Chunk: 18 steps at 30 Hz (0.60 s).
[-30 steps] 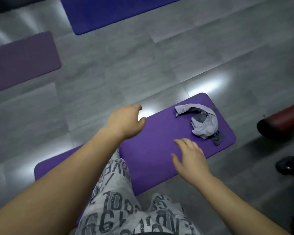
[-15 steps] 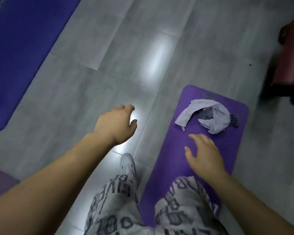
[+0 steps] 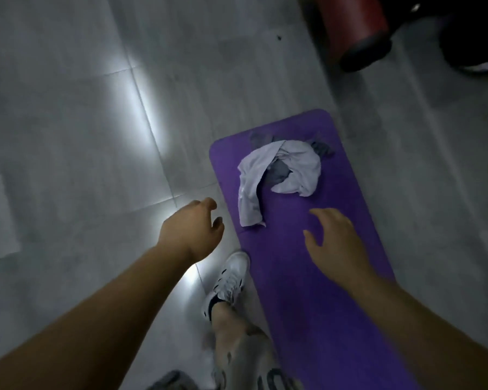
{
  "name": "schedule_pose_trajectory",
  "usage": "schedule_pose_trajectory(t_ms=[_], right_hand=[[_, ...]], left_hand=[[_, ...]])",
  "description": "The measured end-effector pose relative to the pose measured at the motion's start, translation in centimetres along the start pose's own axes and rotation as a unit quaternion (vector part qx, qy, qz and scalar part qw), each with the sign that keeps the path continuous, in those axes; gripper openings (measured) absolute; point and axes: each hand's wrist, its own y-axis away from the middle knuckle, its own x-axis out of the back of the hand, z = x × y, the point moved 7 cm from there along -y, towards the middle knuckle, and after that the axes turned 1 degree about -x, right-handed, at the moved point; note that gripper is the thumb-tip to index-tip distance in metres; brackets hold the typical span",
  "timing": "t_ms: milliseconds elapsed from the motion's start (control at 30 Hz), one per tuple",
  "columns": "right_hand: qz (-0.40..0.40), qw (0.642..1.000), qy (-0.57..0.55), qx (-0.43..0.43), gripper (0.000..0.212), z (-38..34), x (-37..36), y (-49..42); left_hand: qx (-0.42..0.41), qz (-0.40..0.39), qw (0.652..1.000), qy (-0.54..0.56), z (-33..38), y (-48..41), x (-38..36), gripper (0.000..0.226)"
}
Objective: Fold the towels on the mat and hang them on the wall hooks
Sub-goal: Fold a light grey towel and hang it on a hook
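Observation:
A crumpled pale lilac towel [image 3: 268,173] lies near the far end of the purple mat [image 3: 307,277], with a darker grey towel [image 3: 281,170] partly buried under it. My left hand [image 3: 193,230] hovers over the floor just left of the mat's edge, fingers loosely curled and holding nothing. My right hand [image 3: 335,243] hangs above the mat, a little nearer than the towels, fingers relaxed and empty. No wall hooks are in view.
Grey tiled floor [image 3: 82,136] with a bright light glare surrounds the mat. A dark red cylindrical object [image 3: 352,26] stands at the top right, with a dark shoe [image 3: 473,57] beside it. My white sneaker [image 3: 228,282] is at the mat's left edge.
The view has swung so the mat now runs away from me, and the towels look closer. Both hands have stayed empty and drifted nearer the towels.

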Motion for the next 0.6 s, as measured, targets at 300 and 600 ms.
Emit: schedule_pose_trajectory(t_ms=[300, 600], right_hand=[[0.031, 0.993, -0.034, -0.110, 0.048, 8.5, -9.3, -15.9], [0.057, 0.979, -0.092, -0.175, 0.062, 17.0, -17.1, -31.0]], left_hand=[[-0.092, -0.073, 0.989, -0.092, 3.7, -21.3, -8.4, 0.039], [-0.087, -0.107, 0.989, -0.061, 5.3, -39.9, -16.7, 0.061]])
